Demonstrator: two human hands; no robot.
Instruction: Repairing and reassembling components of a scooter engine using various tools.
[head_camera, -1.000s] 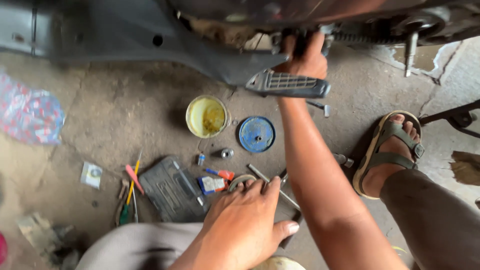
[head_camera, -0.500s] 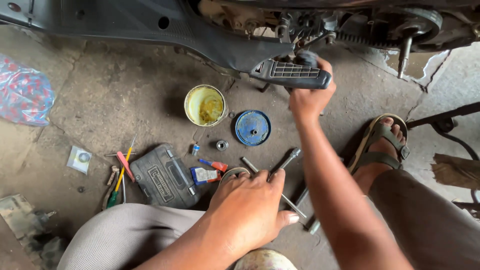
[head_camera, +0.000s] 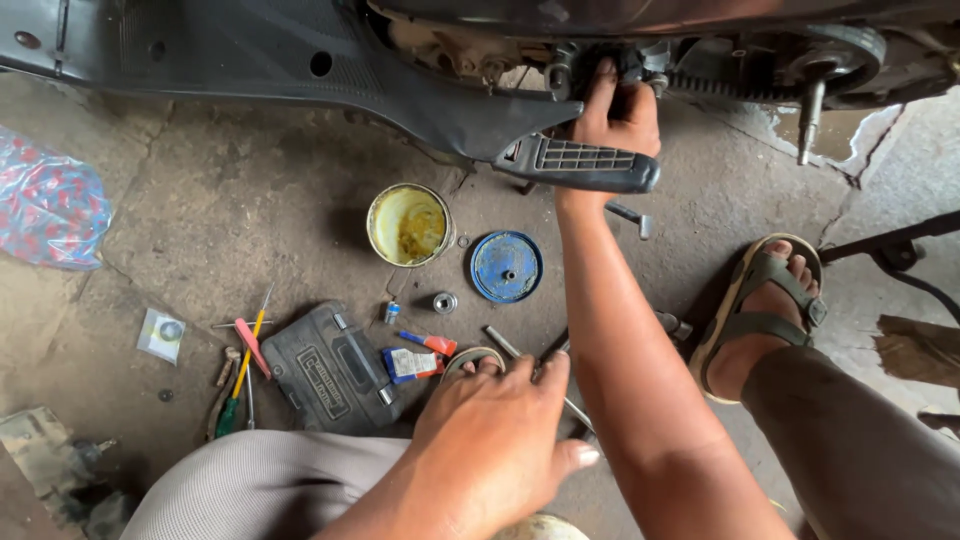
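Your right hand is up under the motorbike. Its fingers are curled around a part of the dark engine, just above the black footrest. The part itself is hidden by your fingers, so you cannot tell what it is. Your arm reaches up to it from the bottom of the view.

Your left hand is low, close to you. Its fingers are spread apart and bent down, with the tips on or just over the tools on the floor. They touch a round metal ring and sit next to a long metal wrench. You cannot tell if the hand grips anything.

Near that hand lie a small red and white tube and a little blue and white box. Beside them is a closed dark tool case. Left of the case lie thin screwdrivers, yellow, pink and green.

Farther up sits an open tin of yellow grease. Its blue lid lies flat just beside it. A small silver socket stands between them, lower down.

Your foot in a green sandal rests on the floor to the right.
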